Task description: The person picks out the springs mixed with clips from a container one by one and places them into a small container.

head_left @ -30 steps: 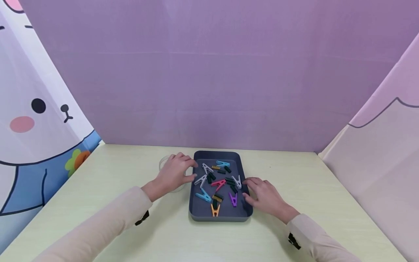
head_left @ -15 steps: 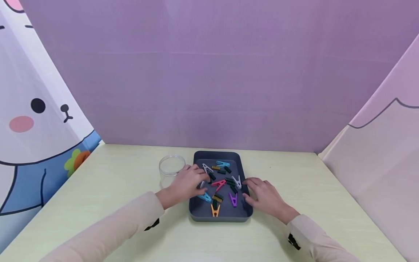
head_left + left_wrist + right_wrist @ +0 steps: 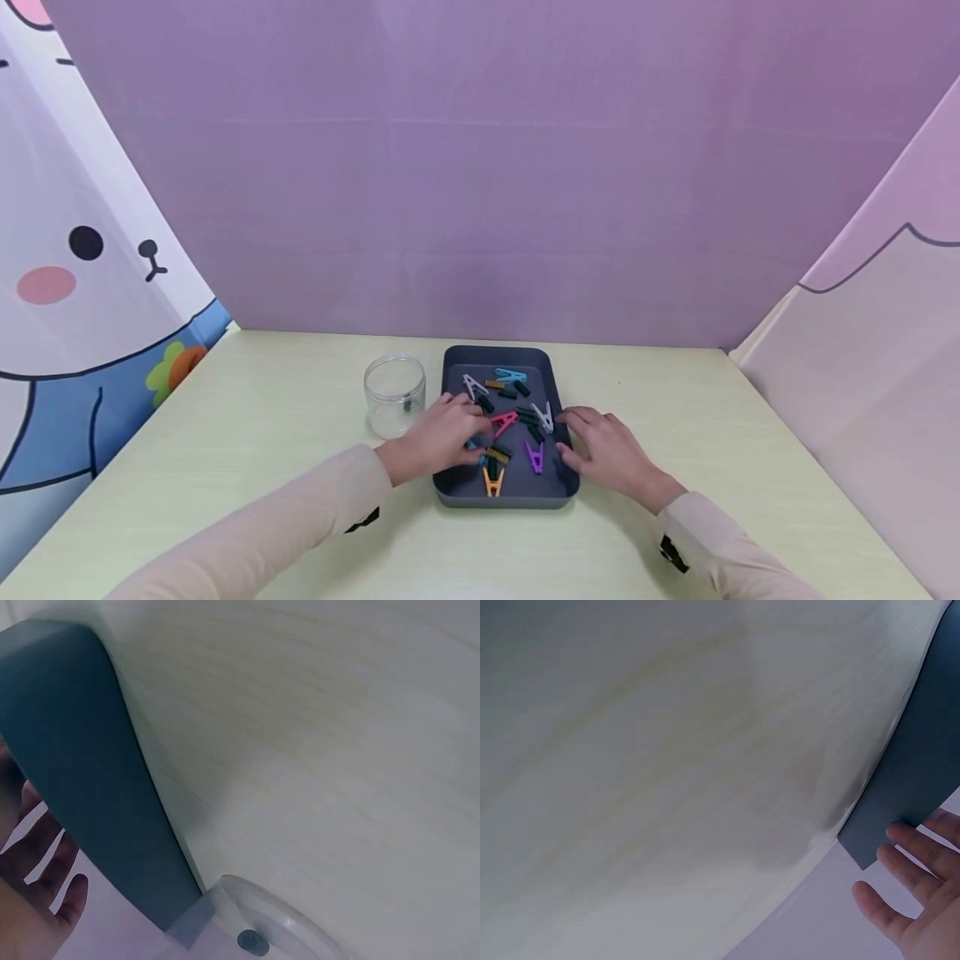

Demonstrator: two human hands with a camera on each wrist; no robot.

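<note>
Nearest, past bare surface [image 3: 525, 550]: front wall of a dark grey tray [image 3: 498, 502], then, lying inside it, an orange clip [image 3: 492, 488], a purple clip [image 3: 537, 467] and a ridged gold-and-dark piece [image 3: 498, 455]. Right hand [image 3: 609, 454] at the tray's right rim, fingers loose, holding no piece; looks like steadying. Left hand [image 3: 442, 435] dips in over the left side, thumb and fingers moderately apart, a half-hidden blue clip [image 3: 472, 445] showing between; contact unclear. Step in hand, my reading: picking out one small piece. Next move calls for a narrow pinch, clear of crowded neighbours. Farther: red clip [image 3: 504, 421] mid-tray; clear jar [image 3: 378, 408] left of tray, one dark piece [image 3: 407, 407] inside. Behind all, purple cloth [image 3: 480, 183].
</note>
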